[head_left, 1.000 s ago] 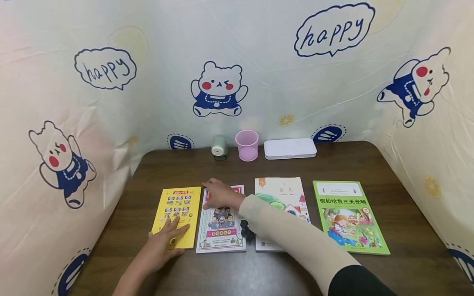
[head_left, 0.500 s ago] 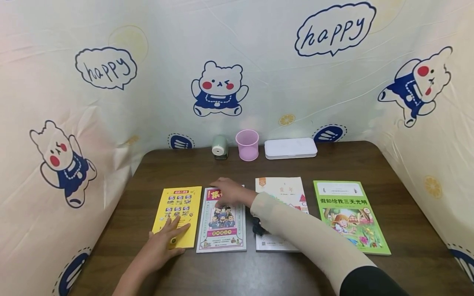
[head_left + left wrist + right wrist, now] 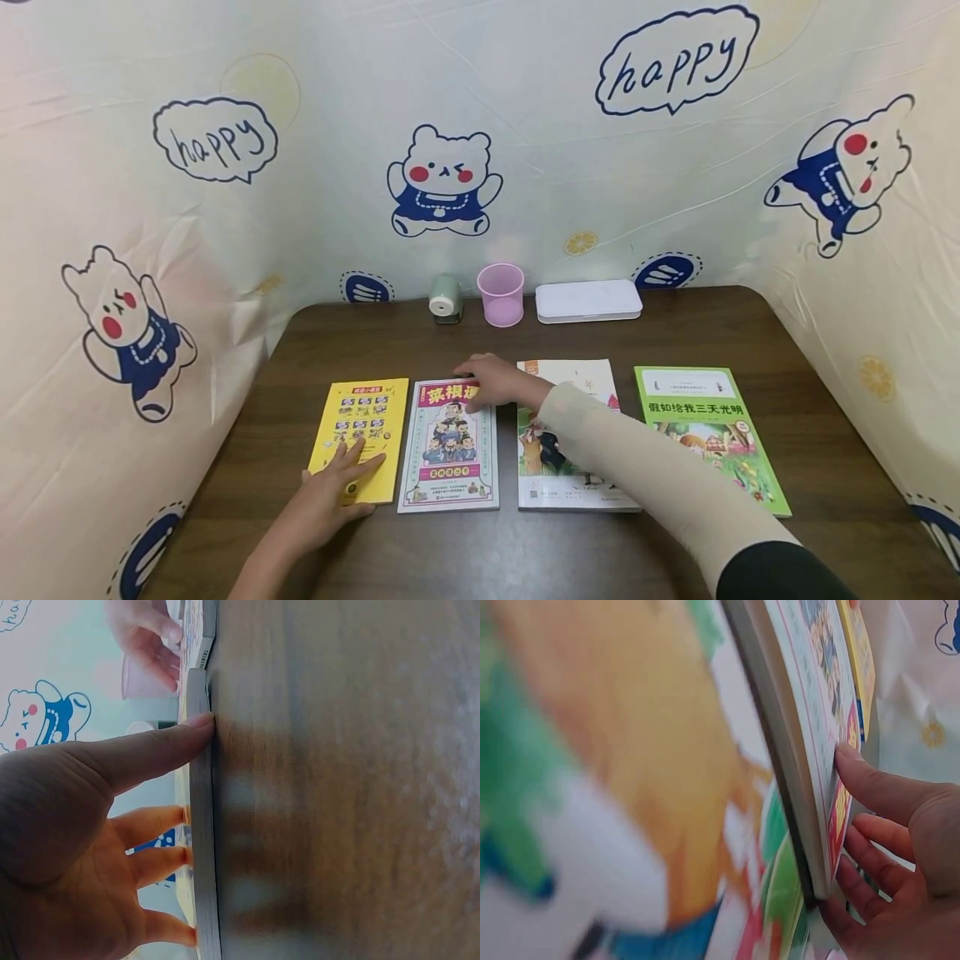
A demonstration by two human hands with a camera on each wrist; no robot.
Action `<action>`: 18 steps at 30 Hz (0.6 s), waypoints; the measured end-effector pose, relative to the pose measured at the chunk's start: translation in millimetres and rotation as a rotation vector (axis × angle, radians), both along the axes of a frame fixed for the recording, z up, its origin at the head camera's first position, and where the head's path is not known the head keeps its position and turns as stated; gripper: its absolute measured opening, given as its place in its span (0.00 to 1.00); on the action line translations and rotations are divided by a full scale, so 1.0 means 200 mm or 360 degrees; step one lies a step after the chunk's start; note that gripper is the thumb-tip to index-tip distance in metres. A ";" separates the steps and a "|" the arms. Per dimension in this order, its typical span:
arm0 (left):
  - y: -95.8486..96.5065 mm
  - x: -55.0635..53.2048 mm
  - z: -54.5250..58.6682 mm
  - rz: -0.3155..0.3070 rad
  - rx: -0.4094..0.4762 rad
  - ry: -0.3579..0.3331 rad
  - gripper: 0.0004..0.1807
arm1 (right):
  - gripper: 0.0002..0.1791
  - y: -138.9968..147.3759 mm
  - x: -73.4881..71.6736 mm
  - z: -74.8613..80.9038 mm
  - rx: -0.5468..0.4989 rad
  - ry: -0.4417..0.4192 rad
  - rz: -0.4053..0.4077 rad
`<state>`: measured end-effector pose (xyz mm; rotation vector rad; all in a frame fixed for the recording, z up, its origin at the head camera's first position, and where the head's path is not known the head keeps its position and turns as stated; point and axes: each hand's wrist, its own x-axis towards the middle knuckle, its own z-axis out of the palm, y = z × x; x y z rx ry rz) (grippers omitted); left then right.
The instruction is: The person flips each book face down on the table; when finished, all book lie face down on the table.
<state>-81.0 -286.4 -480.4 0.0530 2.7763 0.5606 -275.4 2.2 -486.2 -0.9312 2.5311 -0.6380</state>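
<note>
Left hand [image 3: 330, 492] lower left of frame, fingers spread and resting on yellow book [image 3: 375, 433], thumb at its near edge. Right hand [image 3: 502, 382] center of frame, at upper right corner of pink-and-white book [image 3: 450, 450]; thumb on cover, fingers by far edge, thumb and fingers apart, no firm hold visible. Both books flat on table [image 3: 450, 554], narrow gap between.

Risks, my judgement: sideways pull from right thumb could twist pink-and-white book out of line; fingers catching under the corner could lift the cover. Uneven push from left hand could skew yellow book or close the gap. Right sleeve [image 3: 645, 467] crosses over white book [image 3: 536, 458] and part of green book [image 3: 712, 433], lower right of center; if the arm sags it could drag either. Can't tell if it touches them. Cup [image 3: 500, 296], top center, well apart, low risk.
</note>
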 end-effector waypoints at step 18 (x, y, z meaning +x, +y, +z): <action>0.04 0.00 0.01 0.0018 -0.0047 0.0009 0.41 | 0.33 0.15 -0.05 -0.01 -0.0071 0.0013 0.0051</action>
